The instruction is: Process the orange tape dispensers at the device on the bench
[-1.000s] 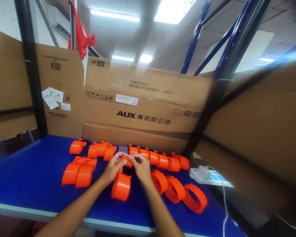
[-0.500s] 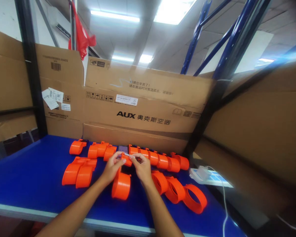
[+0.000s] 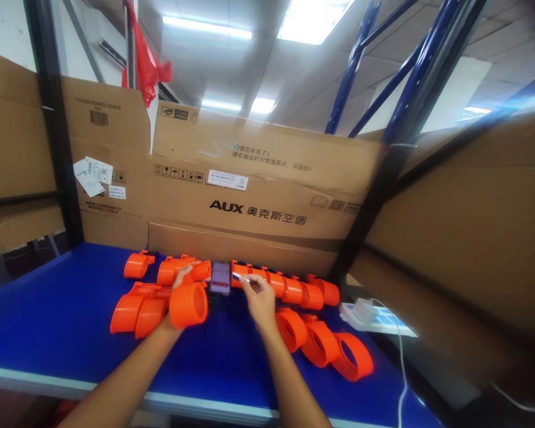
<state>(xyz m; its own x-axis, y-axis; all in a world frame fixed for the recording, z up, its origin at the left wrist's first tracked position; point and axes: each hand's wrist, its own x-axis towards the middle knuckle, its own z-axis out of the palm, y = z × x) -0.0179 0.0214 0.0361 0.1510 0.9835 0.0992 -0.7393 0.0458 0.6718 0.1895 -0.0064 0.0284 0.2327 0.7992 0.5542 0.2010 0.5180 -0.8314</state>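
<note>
My left hand (image 3: 183, 274) is closed around an orange plastic ring with a flat bracket (image 3: 188, 306), held above the left side of the table. The part hides most of its fingers. My right hand (image 3: 259, 297) pinches a small white stick-like piece with a dark tip (image 3: 241, 278); its exact kind is too small to make out. Between the hands, a phone (image 3: 220, 279) with a lit screen lies near the cardboard wall. Just beyond my right hand runs a row of orange rings (image 3: 292, 290) with dark pieces on top.
More orange rings (image 3: 127, 312) sit at the left, and three others (image 3: 354, 356) lie at the right front of the blue table (image 3: 223, 368). A white power strip (image 3: 378, 318) with a plug and cable is at the right. Cardboard panels (image 3: 249, 238) and dark posts (image 3: 62, 148) surround the table.
My left hand has moved left with the orange ring and turned it, apart from my right hand now. My right hand holds the small white piece away from the ring. The phone is uncovered.
</note>
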